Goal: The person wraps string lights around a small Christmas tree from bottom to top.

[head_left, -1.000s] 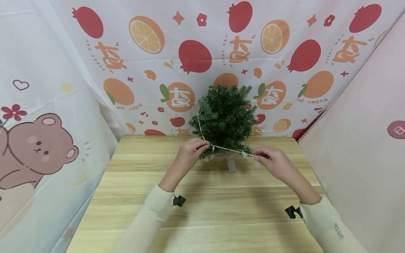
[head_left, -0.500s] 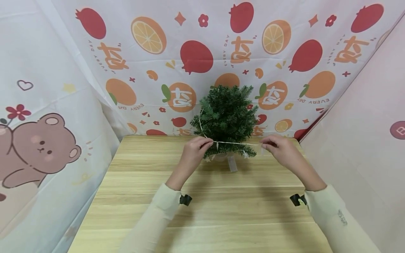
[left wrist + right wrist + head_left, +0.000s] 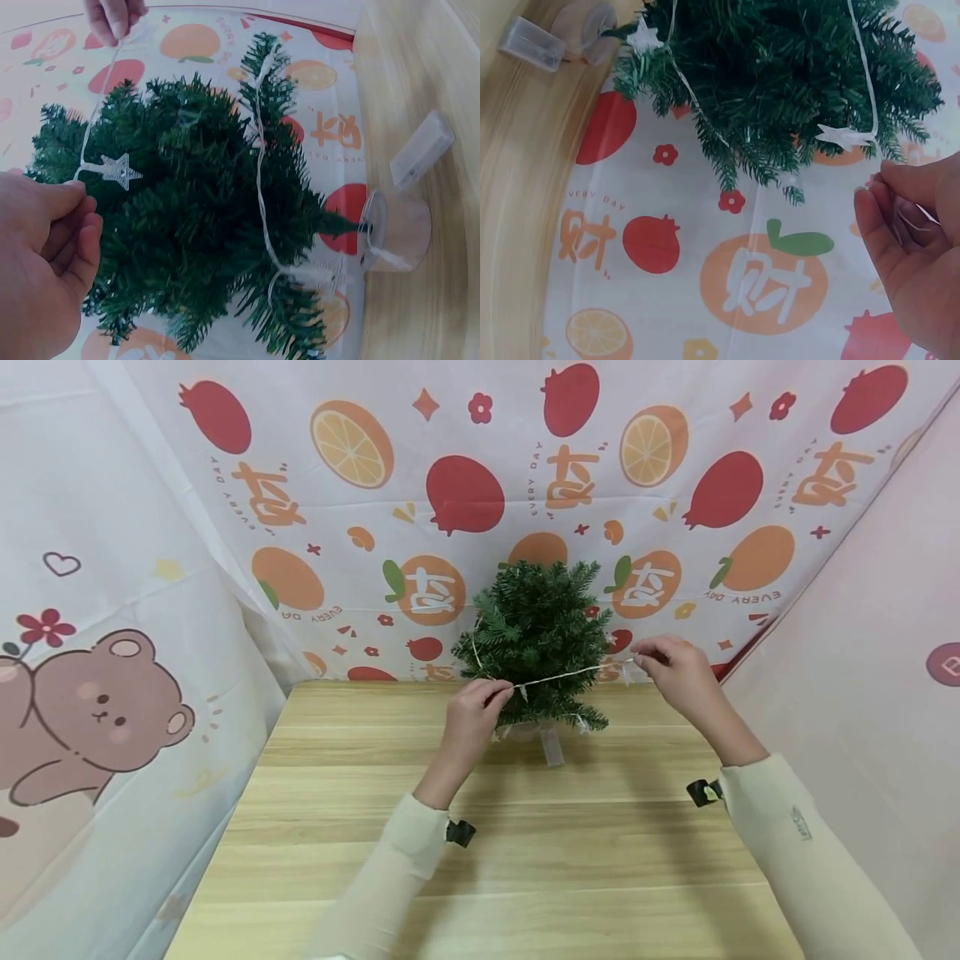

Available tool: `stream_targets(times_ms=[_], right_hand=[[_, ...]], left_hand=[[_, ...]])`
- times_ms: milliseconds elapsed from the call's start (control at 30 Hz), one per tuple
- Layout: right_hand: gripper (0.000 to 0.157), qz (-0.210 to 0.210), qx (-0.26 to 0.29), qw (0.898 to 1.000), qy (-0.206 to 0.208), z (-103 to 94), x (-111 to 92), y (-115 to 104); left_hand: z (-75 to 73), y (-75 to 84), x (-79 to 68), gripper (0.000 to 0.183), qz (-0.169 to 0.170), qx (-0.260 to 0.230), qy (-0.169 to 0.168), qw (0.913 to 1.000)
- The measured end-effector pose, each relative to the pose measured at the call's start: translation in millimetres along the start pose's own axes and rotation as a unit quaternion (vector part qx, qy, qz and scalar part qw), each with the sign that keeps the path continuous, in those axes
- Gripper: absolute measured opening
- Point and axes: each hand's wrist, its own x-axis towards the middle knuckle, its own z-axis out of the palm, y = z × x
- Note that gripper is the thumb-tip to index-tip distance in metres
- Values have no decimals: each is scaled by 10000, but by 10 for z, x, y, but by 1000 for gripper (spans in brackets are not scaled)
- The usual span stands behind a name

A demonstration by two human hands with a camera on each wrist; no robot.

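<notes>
A small green artificial Christmas tree (image 3: pixel 536 635) stands at the back of the table. Across its front runs a string of star lights (image 3: pixel 558 677), stretched between both hands. My left hand (image 3: pixel 474 714) pinches the wire at the tree's lower left, and a clear star (image 3: pixel 118 172) hangs beside the fingertips in the left wrist view. My right hand (image 3: pixel 678 677) pinches the wire beyond the tree's right side, higher up than the left. Near those fingers hangs another star (image 3: pixel 845 137) in the right wrist view. A lower loop of the wire (image 3: pixel 261 172) lies on the branches.
A clear battery box (image 3: pixel 552 748) lies on the wooden table (image 3: pixel 555 877) in front of the tree's pale round base (image 3: pixel 405 229). Close behind the tree hangs a fruit-print cloth (image 3: pixel 465 493). Plain pale cloth (image 3: pixel 855 710) bounds the right side, a bear-print cloth (image 3: pixel 105 710) the left.
My right hand has moved up and to the right with the wire, which now slants upward. The left hand has moved slightly up and right. The tree has stayed in place.
</notes>
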Motion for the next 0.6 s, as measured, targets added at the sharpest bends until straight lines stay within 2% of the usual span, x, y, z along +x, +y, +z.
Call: stream_targets(times_ms=[267,400,600], right_hand=[[20,-246,119,9981,550,73,216,19],[21,-323,195,9969,692,91,319,-8],[24,-167,322,9964,769,72,462,-55]], left_hand=[[114,-9,8,16,-57,-153,334,9993],[154,4,3,16,-156,-299,498,9982],[214,40,4,17,-193,-497,583,9969]])
